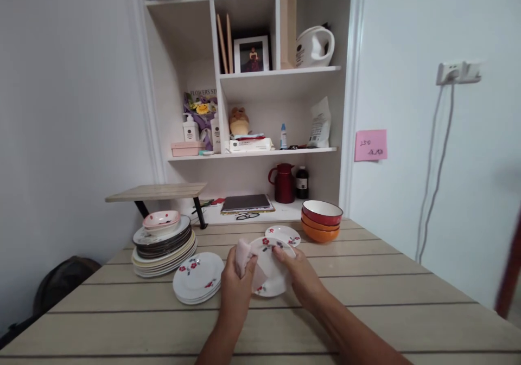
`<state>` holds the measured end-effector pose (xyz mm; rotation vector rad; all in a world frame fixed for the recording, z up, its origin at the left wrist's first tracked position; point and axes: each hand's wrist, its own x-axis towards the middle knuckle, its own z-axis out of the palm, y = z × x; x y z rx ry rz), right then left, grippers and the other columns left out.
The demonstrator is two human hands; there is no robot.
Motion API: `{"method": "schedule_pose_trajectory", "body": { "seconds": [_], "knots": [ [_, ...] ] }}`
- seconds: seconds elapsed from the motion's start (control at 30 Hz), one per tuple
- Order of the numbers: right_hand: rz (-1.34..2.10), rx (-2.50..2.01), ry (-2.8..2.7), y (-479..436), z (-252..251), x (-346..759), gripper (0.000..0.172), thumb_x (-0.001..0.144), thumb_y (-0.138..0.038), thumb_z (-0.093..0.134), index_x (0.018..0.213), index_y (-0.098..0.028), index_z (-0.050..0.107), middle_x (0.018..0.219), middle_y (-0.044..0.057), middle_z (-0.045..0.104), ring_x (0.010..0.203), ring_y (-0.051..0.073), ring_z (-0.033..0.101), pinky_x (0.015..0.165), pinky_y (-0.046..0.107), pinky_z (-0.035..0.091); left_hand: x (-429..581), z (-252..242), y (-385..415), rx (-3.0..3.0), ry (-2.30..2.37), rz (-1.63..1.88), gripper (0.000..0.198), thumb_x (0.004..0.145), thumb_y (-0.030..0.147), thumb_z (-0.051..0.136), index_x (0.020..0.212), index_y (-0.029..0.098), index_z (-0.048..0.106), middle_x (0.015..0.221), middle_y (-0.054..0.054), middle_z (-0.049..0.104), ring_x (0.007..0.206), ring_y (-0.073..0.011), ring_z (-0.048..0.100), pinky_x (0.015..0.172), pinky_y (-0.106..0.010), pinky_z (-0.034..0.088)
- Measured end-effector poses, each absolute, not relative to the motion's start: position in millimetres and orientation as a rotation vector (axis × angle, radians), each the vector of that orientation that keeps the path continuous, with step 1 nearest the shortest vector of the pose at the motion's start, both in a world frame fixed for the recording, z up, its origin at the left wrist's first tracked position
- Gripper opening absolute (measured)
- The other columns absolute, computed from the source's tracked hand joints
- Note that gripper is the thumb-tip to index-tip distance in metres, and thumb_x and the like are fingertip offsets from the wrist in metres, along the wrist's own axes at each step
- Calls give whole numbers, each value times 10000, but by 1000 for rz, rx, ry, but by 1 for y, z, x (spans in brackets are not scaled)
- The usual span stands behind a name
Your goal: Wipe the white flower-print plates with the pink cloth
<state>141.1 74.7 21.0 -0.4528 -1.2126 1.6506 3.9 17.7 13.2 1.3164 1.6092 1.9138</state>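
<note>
A white plate with red flowers (277, 273) is held tilted above the table, facing me. My right hand (300, 275) grips its right rim, thumb on the face and fingers behind. Bunched in my left hand (239, 278) is a pale pink cloth (243, 254), pressed at the plate's left edge; part of it lies across the plate's face. To the left sits a short stack of matching flowered plates (198, 275). Another flowered plate (283, 235) lies flat on the table just behind the held one.
A tall plate stack (163, 245) topped by a pink bowl (161, 219) stands at the left, beside a small raised shelf (157, 191). Red and orange bowls (321, 229) are stacked at the right. Behind are a laptop (247, 202), glasses (247, 216) and a red jug (284, 183).
</note>
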Motion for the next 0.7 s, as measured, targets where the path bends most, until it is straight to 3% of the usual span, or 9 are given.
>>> {"method": "schedule_pose_trajectory", "body": {
  "seconds": [0.13, 0.27, 0.4, 0.53, 0.7],
  "knots": [
    [1701, -397, -955, 76, 24, 140, 381, 717, -422, 752, 996, -172, 683, 904, 56, 739, 770, 192, 665, 726, 282, 512, 9, 8, 20, 1204, 1478, 1882, 497, 709, 502, 662, 1063, 159, 602, 890, -70, 691, 821, -209, 632, 751, -297, 494],
    [1770, -317, -708, 79, 24, 138, 340, 732, -373, 752, 1026, -223, 675, 1021, 16, 727, 902, 181, 663, 840, 289, 515, 24, 4, 17, 1076, 1244, 1832, 578, 719, 494, 682, 1181, 164, 577, 1095, -111, 682, 1025, -224, 627, 901, -312, 464],
    [1802, -285, -713, 79, 22, 136, 385, 772, -435, 697, 1102, -243, 643, 1182, 30, 673, 1061, 209, 623, 910, 334, 500, 27, 2, 18, 1059, 1200, 1776, 575, 742, 499, 665, 1197, 159, 568, 1165, -118, 661, 1102, -215, 600, 960, -309, 431],
    [1758, -398, -1054, 79, 21, 140, 534, 725, -447, 721, 1186, -222, 573, 1202, 88, 647, 1068, 259, 611, 846, 375, 508, 8, 4, 18, 1179, 1392, 1862, 467, 767, 485, 632, 1112, 172, 599, 1089, -85, 688, 1014, -210, 625, 898, -305, 455],
    [1313, -689, -1355, 89, 24, 152, 886, 575, -241, 790, 1355, -279, 369, 1266, 100, 539, 980, 223, 597, 803, 365, 504, -8, 2, 17, 1678, 1675, 1895, 274, 794, 281, 569, 1052, 195, 608, 982, -60, 683, 915, -212, 622, 820, -314, 474]
  ]
}}
